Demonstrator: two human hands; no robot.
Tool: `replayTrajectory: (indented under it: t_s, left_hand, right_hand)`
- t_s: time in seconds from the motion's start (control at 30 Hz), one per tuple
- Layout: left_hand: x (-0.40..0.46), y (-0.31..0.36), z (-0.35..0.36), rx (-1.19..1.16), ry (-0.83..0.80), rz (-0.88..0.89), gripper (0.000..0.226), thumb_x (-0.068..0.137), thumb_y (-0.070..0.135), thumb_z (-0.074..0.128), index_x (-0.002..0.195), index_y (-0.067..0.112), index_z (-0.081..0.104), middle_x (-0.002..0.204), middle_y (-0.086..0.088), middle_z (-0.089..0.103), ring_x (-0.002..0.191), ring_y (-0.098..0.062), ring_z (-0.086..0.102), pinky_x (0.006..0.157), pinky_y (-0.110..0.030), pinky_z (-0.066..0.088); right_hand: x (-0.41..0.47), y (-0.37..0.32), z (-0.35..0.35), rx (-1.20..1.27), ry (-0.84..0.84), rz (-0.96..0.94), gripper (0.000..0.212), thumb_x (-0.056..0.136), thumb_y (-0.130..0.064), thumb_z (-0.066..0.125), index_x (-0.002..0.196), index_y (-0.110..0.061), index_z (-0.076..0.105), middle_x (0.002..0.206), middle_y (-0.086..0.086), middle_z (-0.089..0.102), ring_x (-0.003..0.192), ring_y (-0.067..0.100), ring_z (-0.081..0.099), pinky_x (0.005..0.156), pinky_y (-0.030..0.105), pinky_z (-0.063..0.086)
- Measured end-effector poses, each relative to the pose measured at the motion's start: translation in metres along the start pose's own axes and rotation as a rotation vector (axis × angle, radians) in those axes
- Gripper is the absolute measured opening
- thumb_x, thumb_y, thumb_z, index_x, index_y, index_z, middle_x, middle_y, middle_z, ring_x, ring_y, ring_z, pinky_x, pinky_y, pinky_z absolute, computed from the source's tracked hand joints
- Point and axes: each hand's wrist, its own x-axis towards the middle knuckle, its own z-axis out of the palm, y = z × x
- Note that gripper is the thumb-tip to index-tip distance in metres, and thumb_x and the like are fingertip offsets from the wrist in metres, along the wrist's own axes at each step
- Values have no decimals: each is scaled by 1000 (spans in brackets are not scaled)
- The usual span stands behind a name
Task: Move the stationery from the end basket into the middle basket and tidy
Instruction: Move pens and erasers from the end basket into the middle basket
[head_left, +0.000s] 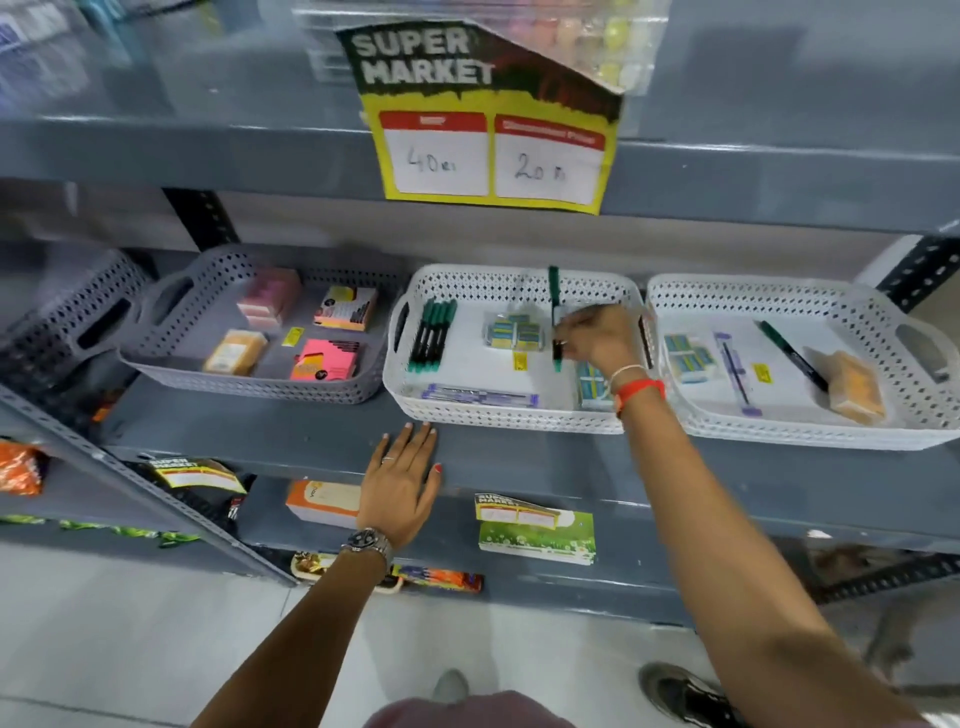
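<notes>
— Baskets first: what sits on the grey shelf (311, 441)?

— Three in a row. A grey basket (171, 364) on the left holds pads of sticky notes, pink and orange among them. The middle basket (519, 415), white, has four green markers (432, 335) lying side by side at its left end, long axes running front to back. Packs of erasers (514, 331) sit near its centre, another eraser pack (592, 387) lies by the right wall, and a clear pencil tube (480, 397) lies along the front wall, left to right.

— And the end basket (810, 431)?

— White too, just beside the middle one. It holds an eraser bundle (691, 357), a slim purple-ended tube (735, 374), one green marker (792, 353) lying diagonally from back left to front right, and an orange sticky pad (857, 387) at the right.

— Where are the hands?

— Right hand (597, 338) is over the middle basket, fingers pinched around a green marker (556, 317). That marker stands nearly upright, long axis vertical, one end above the basket's back rim. Left hand (402, 480) lies flat and released on the shelf edge, fingertips just short of the middle basket's front wall, gripping nothing.
</notes>
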Motion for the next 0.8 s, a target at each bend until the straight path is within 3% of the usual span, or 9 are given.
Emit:
replayTrajectory:
  t_s: [0.1,0.17,0.23,0.3,0.37,0.5,0.6,0.7,0.8]
  left_hand:
    - [-1,-5,2,-26,-4,17,50,90,34,33,127,9,56,130,-8,59,122,-24,54,106,-37,25]
    - [-3,-4,4,-25,-6,44,51,91,36,31,126,9,57,129,-7,59,120,-25,55,105,-38,26]
    - [-5,-6,6,-26,-2,62,50,89,35,35,126,10,57,130,-7,59,120,-25,55,105,-38,27]
    - [-5,-9,7,-39,5,71,50,87,35,38,125,10,58,129,-6,59,120,-24,55,105,-37,28]
    - [-5,-10,7,-50,8,70,50,87,36,38,125,10,58,129,-6,60,120,-24,55,105,-37,28]
    - [-6,-10,8,-61,-23,60,50,91,38,33,129,13,55,133,-4,57,124,-22,51,108,-34,23]
    - [-7,-11,7,-78,-56,39,57,95,42,18,131,14,52,135,-2,54,127,-20,49,109,-33,20]
    - [-7,-9,7,-88,-54,32,55,95,42,21,131,14,52,135,-2,54,127,-20,49,109,-33,19]
    - [-6,-5,7,-100,-20,1,51,92,40,30,130,15,53,134,-1,55,126,-21,50,109,-33,19]
  right_hand:
    - [10,1,50,64,-112,115,28,71,4,73,57,-13,56,79,16,66,53,16,61,58,30,59]
    - [19,0,79,50,-155,164,27,70,6,74,58,-9,55,67,10,61,48,15,58,46,24,57]
    - [24,-1,102,21,-197,196,23,73,4,72,63,-7,54,75,14,64,57,20,60,54,26,61]
    - [31,-1,122,-27,-217,161,11,75,-1,69,78,-5,59,93,17,65,75,23,63,79,35,60]
    - [35,-1,138,-92,-196,150,25,73,-5,72,95,0,63,101,15,66,90,24,65,88,41,57]
    - [39,-4,159,-249,-80,143,36,71,-11,77,99,6,65,105,20,71,98,31,69,84,40,58]
    - [39,-14,160,-261,-67,126,18,77,-13,72,79,0,60,97,16,70,91,26,69,71,33,59]
    - [39,-13,156,-203,-123,137,19,83,-7,64,68,-6,53,82,17,64,90,29,66,71,24,60]
    - [35,-11,142,-121,-164,94,20,91,0,46,87,2,65,88,12,56,85,29,59,78,33,59]
